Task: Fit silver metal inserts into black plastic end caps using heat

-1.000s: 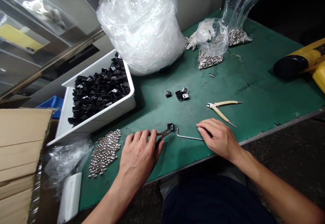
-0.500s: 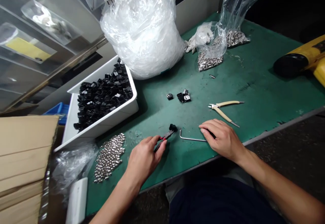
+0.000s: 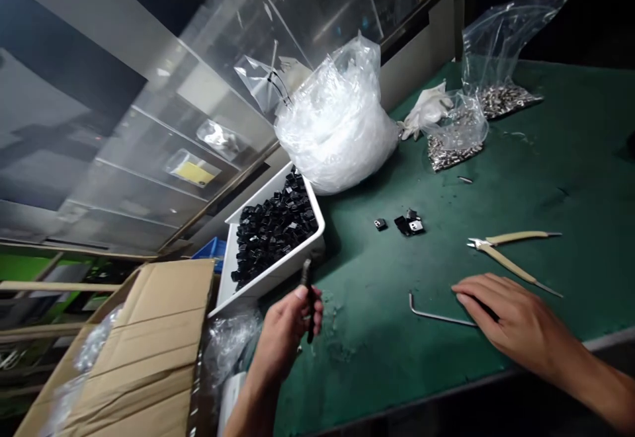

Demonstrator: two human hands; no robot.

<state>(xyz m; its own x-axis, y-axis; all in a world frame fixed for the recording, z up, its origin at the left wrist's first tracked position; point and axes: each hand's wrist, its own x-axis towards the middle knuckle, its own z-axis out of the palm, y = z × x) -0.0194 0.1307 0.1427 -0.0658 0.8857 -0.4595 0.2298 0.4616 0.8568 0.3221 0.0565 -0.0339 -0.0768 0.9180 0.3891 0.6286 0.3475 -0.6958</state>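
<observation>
My left hand (image 3: pixel 285 328), raised above the table's left side, is closed around dark pliers (image 3: pixel 308 301). Their jaws point up toward the white bin, and no part shows in them. My right hand (image 3: pixel 510 318) rests on the table, fingers stretched out and lying low. The end of a bent metal rod, like a hex key (image 3: pixel 439 318), reaches its thumb side; whether they touch is unclear. Beyond that hand lie cream-handled cutting pliers (image 3: pixel 501 252), spread apart. Several small black parts (image 3: pixel 409 224) sit mid-table, with another black part (image 3: pixel 380 224) just left of them.
A white bin (image 3: pixel 297 265) full of small black parts stands at the left. Behind it is a big clear plastic bag (image 3: pixel 337 126). Bags of metal pieces (image 3: pixel 454 149) and a white glove (image 3: pixel 424 110) lie at the back. A cardboard box (image 3: pixel 143 318) is left of the green table (image 3: pixel 367 371).
My left hand has moved left and up with the pliers; the black part in their jaws no longer shows. The view has swung left. My right hand stays by the metal rod.
</observation>
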